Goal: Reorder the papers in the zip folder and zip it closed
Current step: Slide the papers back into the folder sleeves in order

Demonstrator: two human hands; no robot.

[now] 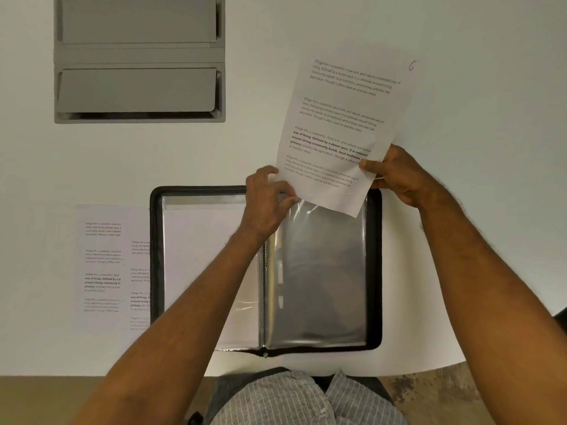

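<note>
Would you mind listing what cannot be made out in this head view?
- Loose sheets left of the zip folder: right edges hidden under it, numbers unseen.
- Left hand: covers the clear sleeve opening.
- Held sheet in the right hand: small print blurred.

Even, soft indoor light, slightly warm cast, white bench (pixel 460 41) bright but not blown out, faint shadows only, glare streaks on the clear plastic sleeve (pixel 322 271), wide-angle bending at the edges, print mildly blurred

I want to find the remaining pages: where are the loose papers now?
In the head view, the loose papers lie flat on the table, left of the open zip folder.
</note>
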